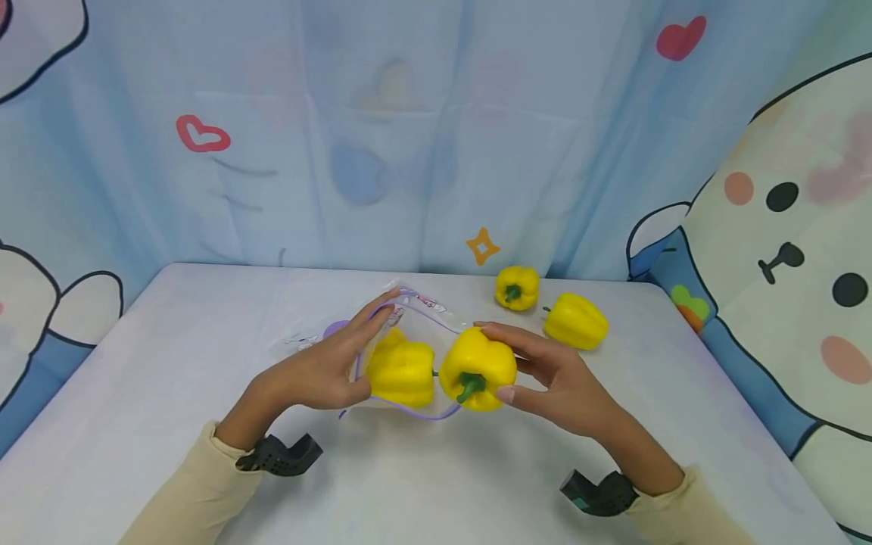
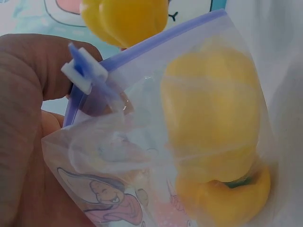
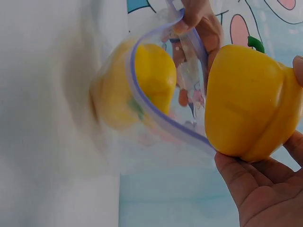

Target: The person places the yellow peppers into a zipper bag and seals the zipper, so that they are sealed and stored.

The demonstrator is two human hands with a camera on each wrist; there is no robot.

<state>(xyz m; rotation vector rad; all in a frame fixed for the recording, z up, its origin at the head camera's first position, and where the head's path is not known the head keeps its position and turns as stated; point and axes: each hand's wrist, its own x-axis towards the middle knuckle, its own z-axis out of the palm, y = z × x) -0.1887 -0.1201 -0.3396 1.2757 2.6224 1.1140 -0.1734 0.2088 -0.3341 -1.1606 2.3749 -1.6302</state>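
My left hand (image 1: 320,371) holds a clear zip bag (image 2: 113,156) by its mouth, thumb and fingers on the purple-edged rim beside a white slider. The bag's mouth gapes toward the right. Inside lies a yellow bell pepper (image 1: 402,375); a second yellow shape (image 2: 222,198) shows through the film, and I cannot tell whether it is another pepper. My right hand (image 1: 559,378) grips another yellow bell pepper (image 1: 487,359) between thumb and fingers, right at the bag's mouth. Its green stem points toward me in the head view.
Two more yellow bell peppers stand on the white table (image 1: 681,424) behind the right hand: one pepper (image 1: 517,288) near the back edge, the other pepper (image 1: 576,321) lying closer. A light blue printed curtain (image 1: 422,136) hangs behind the table.
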